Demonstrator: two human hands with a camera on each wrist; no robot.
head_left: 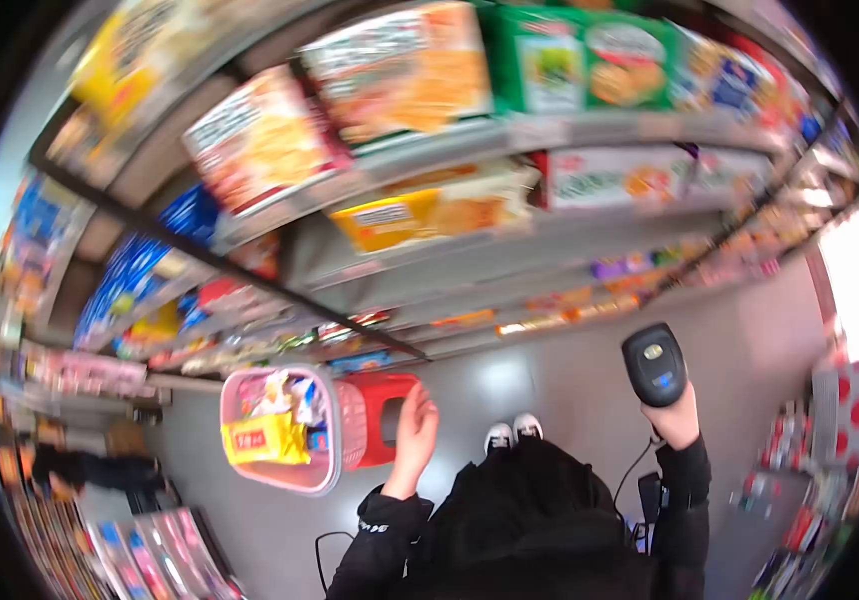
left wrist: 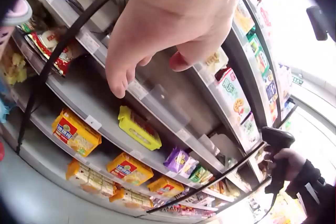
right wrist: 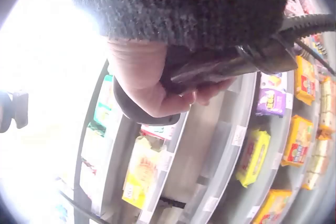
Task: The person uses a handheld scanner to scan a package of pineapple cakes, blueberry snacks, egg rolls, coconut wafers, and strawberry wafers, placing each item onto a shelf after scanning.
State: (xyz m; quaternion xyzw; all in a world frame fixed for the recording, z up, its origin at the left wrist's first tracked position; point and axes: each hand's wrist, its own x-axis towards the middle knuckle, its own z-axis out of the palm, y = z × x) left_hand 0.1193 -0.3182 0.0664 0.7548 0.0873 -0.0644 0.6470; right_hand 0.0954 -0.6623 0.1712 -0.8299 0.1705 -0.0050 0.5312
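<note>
Scanner (head_left: 654, 364) gripped in right hand (head_left: 677, 415), fingers curled round its handle; its head points away from the body, toward the shelf edge (head_left: 600, 132). Left hand (head_left: 417, 430) holds nothing, fingers loosely bent, well apart to the scanner's left. Judged key relation: scanner's aim against that edge, right hand governing. Pink basket (head_left: 352, 425) lies left of the left hand, yellow packet (head_left: 265, 440) by its near-left corner.

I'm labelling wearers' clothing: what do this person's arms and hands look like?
Both the left hand and right hand are ungloved. The left sleeve is black with small white markings near the cuff. The right sleeve is black too, its fabric fuzzy up close.
</note>
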